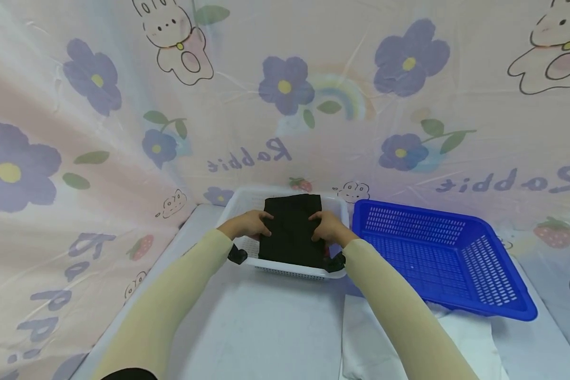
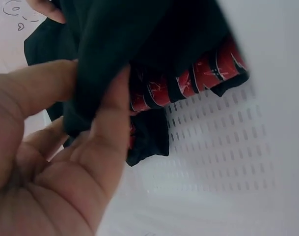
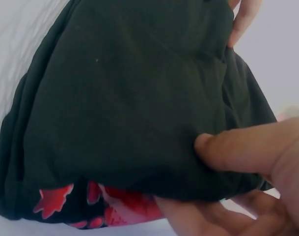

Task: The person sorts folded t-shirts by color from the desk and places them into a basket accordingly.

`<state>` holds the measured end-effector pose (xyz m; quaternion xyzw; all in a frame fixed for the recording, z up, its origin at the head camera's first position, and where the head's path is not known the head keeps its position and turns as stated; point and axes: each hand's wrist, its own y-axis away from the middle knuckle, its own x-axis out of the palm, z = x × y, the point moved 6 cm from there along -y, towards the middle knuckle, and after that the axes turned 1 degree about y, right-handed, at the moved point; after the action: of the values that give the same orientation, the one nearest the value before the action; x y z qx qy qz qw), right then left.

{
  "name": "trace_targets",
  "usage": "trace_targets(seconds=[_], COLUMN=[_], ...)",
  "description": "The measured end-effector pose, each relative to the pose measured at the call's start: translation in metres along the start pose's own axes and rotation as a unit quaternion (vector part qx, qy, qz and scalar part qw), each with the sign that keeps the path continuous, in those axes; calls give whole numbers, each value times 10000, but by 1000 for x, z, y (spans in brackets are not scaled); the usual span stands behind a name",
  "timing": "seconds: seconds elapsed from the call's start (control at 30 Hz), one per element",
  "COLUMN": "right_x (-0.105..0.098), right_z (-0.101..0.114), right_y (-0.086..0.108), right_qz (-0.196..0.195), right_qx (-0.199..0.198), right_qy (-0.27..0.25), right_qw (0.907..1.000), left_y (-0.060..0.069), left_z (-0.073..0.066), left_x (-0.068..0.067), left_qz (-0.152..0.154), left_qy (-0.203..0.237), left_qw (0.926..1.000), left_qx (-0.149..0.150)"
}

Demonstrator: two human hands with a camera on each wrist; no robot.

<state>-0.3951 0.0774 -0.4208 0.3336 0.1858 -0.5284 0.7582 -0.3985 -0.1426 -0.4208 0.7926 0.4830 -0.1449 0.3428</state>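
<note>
A folded dark cloth (image 1: 292, 229) lies in the white basket (image 1: 285, 268), both hands on its sides. In the left wrist view, my left hand (image 2: 66, 147) pinches an edge of the dark cloth (image 2: 124, 34) between thumb and fingers; red-patterned fabric (image 2: 188, 81) shows beneath it. My right hand (image 3: 252, 177) grips the other side of the cloth (image 3: 120, 108), thumb on top and fingers under, as the right wrist view shows. Red print shows at the lower edge there. In the head view the left hand (image 1: 247, 224) and right hand (image 1: 331, 228) face each other.
To the right of the white basket stands a blue basket (image 1: 408, 253), with its rim close by. White cloth (image 1: 375, 338) lies on the table (image 1: 256, 332) in front of the blue basket, partly under the right sleeve. A printed curtain (image 1: 313, 132) hangs behind and at the left.
</note>
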Motion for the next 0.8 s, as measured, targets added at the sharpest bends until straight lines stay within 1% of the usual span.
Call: trace_targets(seconds=[0.1,0.23,0.37,0.63,0.8], right_x=[1,2,3,3,3], right_z=[-2,-3,-6,-8,-6], right_y=[0,-1,-3,-2,-2], right_qz=[45,70,133,203,142], right_qx=[19,-77,-71,-159,-146], right_qy=[11,-5,-25,-11,21], right_qw=[10000,9999,9999,9997,9998], left_y=[-1,-2,0,0,0], left_z=[1,4,6,6,6], left_x=[1,1,1,2,0], left_qz=[18,17,78,26,87], left_qy=[-50,-18,89,88,164], left_qw=[9999,9999,9998,9999,9998], left_qx=[-118,-165,-183,-98,-77])
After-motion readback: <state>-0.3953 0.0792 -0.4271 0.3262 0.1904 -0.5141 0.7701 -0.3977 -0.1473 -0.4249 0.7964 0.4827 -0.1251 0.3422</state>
